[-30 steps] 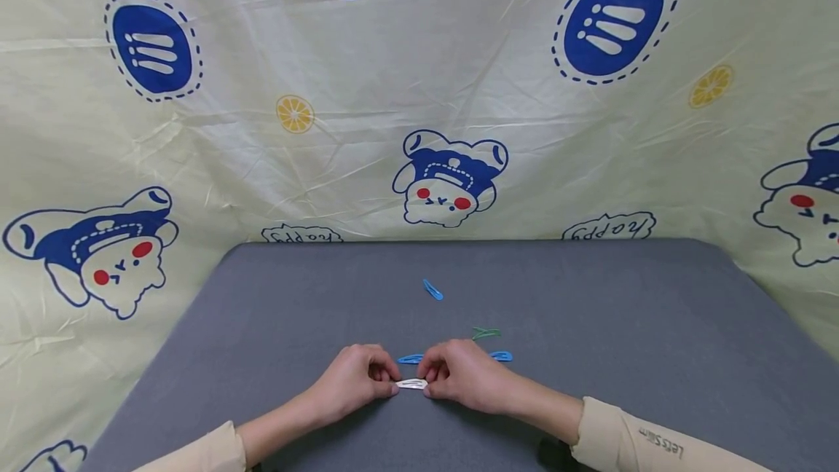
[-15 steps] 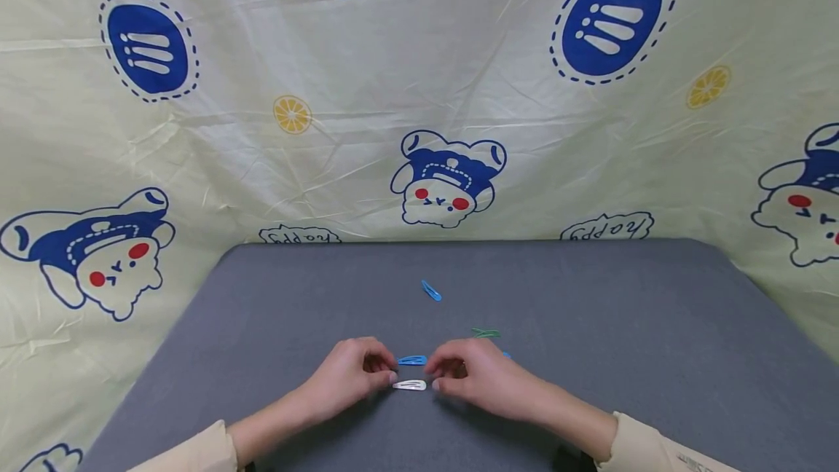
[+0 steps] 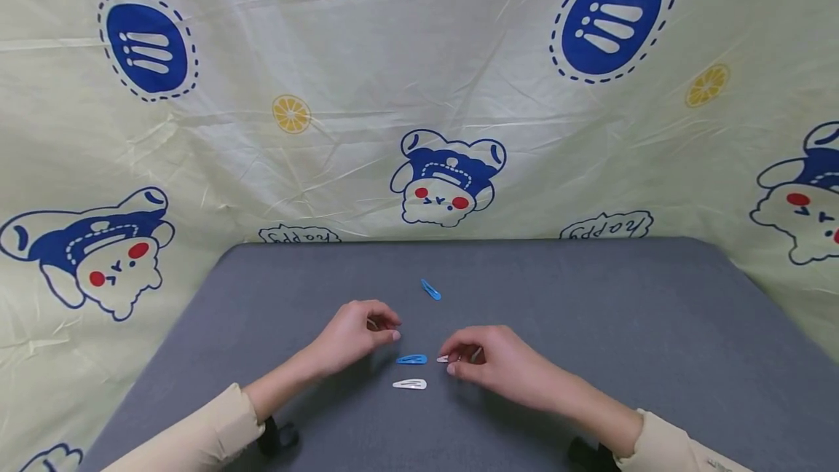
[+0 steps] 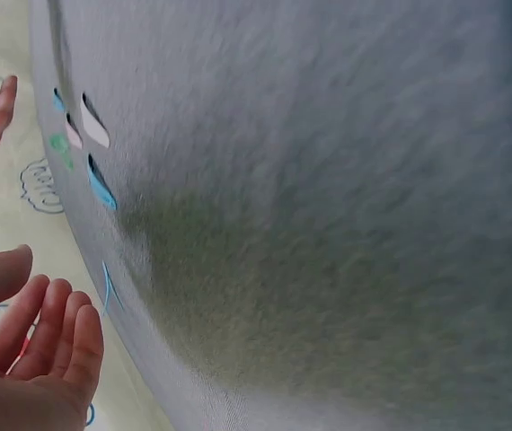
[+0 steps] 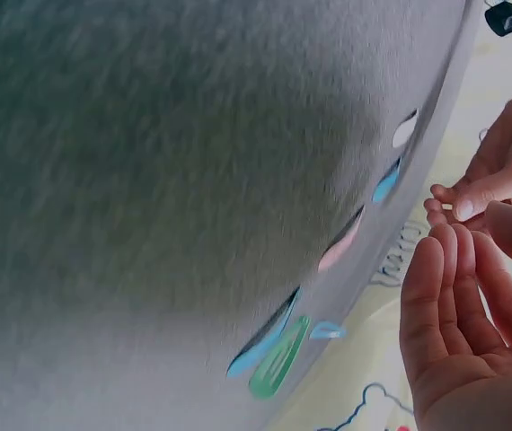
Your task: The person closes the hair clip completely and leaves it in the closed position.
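Observation:
A white snap hair clip (image 3: 409, 384) lies on the grey table in front of a blue hair clip (image 3: 411, 360), roughly parallel to it. My left hand (image 3: 357, 337) is raised behind and left of these two, its fingers loosely bent with nothing in them. To the right hovers my right hand (image 3: 501, 366), fingers relaxed and apart from the thumb. It partly covers a pink hair clip (image 5: 340, 244) in the head view. The right wrist view shows that clip lying on the cloth, with a blue clip (image 5: 265, 337) and a green clip (image 5: 280, 359) farther along.
Another blue clip (image 3: 430, 289) lies farther back on the table (image 3: 590, 297). A patterned pale curtain (image 3: 354, 166) hangs behind the table's far edge. Dark wrist gear (image 3: 278, 437) shows below the left sleeve.
Both hands have released the white clip, which stays on the table. My left hand has moved forward and away; my right hand has shifted right and slightly forward, exposing the pink clip's tip.

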The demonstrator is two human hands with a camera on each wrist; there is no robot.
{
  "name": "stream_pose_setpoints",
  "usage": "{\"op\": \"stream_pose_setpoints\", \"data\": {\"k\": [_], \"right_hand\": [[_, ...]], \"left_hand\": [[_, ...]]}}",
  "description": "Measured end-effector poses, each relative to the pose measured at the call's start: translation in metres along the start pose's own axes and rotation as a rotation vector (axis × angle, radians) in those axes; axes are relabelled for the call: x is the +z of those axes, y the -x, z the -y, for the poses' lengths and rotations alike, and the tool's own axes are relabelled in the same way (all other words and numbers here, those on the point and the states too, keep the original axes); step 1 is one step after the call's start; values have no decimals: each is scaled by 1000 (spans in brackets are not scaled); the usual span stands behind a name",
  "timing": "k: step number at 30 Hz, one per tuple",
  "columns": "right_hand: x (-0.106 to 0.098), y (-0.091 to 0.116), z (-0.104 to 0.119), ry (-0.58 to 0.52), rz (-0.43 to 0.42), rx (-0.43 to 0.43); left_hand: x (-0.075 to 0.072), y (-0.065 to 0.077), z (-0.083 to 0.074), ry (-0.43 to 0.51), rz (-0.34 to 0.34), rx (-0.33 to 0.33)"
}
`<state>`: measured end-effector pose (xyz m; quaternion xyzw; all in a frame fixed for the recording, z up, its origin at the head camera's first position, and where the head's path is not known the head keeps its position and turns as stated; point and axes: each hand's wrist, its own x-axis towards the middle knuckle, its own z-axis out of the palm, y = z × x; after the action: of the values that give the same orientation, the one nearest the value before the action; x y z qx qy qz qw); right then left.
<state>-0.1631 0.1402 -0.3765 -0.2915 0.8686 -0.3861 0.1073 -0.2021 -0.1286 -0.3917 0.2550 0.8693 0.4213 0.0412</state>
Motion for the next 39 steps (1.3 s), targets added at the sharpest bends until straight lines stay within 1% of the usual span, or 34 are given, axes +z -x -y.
{"op": "stream_pose_setpoints", "data": {"k": [6, 11, 18, 21, 24, 30, 35, 39], "right_hand": [[-14, 1, -7, 38, -41, 57], [-22, 4, -16, 54, -66, 80], [-33, 9, -29, 93, -134, 62], [-37, 10, -35, 99, -145, 64], [-39, 12, -41, 106, -156, 85], [-43, 14, -50, 109, -178, 61], [-44, 13, -56, 93, -193, 81], [-44, 11, -61, 93, -184, 95]], "left_hand": [[0, -11, 5, 75, 51, -20], [5, -19, 9, 108, 67, -25], [10, -33, 9, 101, 85, -13], [13, -36, 9, 88, 102, -15], [15, -40, 10, 85, 126, -15], [22, -47, 10, 82, 159, 2], [30, -55, 6, 78, 168, 20], [37, -62, 0, 77, 189, 21]]}}
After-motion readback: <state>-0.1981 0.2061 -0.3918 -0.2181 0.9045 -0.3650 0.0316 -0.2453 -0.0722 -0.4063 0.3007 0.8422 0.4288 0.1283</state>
